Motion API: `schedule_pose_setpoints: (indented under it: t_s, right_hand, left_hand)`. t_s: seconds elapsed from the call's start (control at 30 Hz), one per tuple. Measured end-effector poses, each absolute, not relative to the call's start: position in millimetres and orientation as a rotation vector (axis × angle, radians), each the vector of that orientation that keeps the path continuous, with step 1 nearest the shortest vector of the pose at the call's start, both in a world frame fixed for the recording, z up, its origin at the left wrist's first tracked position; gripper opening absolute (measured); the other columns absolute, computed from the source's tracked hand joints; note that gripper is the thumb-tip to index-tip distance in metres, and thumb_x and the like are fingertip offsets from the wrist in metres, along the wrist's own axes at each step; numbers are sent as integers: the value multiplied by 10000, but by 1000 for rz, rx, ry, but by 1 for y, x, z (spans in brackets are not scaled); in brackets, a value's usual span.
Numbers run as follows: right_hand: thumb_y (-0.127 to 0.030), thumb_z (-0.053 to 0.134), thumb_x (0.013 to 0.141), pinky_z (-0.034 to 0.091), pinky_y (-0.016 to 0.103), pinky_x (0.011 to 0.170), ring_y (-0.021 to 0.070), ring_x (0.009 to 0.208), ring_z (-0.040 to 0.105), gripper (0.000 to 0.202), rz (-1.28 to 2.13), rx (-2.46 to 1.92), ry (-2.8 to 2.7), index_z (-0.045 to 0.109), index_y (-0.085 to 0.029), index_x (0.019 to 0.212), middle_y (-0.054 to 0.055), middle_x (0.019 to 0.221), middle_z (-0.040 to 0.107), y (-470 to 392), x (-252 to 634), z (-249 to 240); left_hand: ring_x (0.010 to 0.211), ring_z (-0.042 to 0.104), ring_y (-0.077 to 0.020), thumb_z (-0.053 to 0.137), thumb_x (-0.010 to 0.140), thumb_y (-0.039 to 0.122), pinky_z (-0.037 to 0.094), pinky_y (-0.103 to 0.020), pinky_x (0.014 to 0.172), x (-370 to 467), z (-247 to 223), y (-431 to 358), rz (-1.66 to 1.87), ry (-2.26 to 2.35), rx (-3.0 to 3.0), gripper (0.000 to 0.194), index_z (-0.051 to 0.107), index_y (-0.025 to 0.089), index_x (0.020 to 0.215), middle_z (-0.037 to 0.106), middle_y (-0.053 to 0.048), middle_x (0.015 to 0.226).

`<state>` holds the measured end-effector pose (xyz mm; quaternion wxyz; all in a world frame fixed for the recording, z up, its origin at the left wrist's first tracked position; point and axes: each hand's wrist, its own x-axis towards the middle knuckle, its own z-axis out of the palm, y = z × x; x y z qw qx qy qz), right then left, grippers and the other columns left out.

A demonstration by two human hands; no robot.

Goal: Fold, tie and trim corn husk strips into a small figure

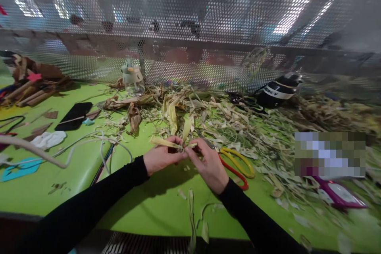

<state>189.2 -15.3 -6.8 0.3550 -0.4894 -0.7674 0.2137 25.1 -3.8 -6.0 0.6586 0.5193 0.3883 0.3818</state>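
Pale yellow-green corn husk strips (186, 130) meet between my two hands above the green table. My left hand (163, 158) is closed, its thumb and fingers pinching the husk, with one strip sticking out to the left over the fingers. Against it, fingertip to fingertip, my right hand (210, 163) pinches the same bundle. The exact join is small and partly covered by the fingers. Scissors (250, 170) with one red and one yellow handle lie just beyond my right hand. A loose husk strip (191, 210) rests below the hands, near the front edge.
Shredded husks (232, 117) spread across the back and right. A perforated metal screen (190, 16) stands behind, with a clear bottle (133, 81) and a black bottle (276, 91) before it. A phone (74, 116), white cable (56, 160) and crumpled tissue (49, 139) lie left; a magenta-framed object (341, 194) lies right.
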Motion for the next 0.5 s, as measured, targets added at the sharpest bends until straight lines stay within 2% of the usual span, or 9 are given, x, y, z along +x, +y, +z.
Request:
schedule_pose_setpoints:
  t_s: [0.2, 0.3, 0.5]
  right_hand:
    - [-284, 477, 888, 441, 226, 513, 130, 618, 576, 122, 577, -1210, -1976, 541, -190, 844, 15, 737, 628, -17, 186, -5]
    - [-236, 522, 858, 478, 242, 523, 138, 624, 601, 76, 505, -1174, -2053, 575, -182, 864, 31, 774, 659, -19, 189, -1]
    - [-210, 568, 834, 535, 278, 638, 144, 701, 638, 61, 494, -1000, -2082, 622, -182, 827, 26, 796, 685, -19, 193, 2]
  left_hand:
    - [475, 448, -62, 705, 638, 296, 368, -204, 504, 29, -5, -5, 981, 985, 1055, 309, 462, 185, 794, 470, 79, 565]
    - [461, 453, -55, 694, 641, 264, 389, -197, 509, 25, -4, -2, 975, 982, 966, 286, 463, 181, 788, 472, 81, 552]
    - [487, 507, -77, 713, 630, 226, 465, -228, 548, 15, -9, 4, 853, 1002, 1118, 266, 486, 167, 756, 507, 62, 533]
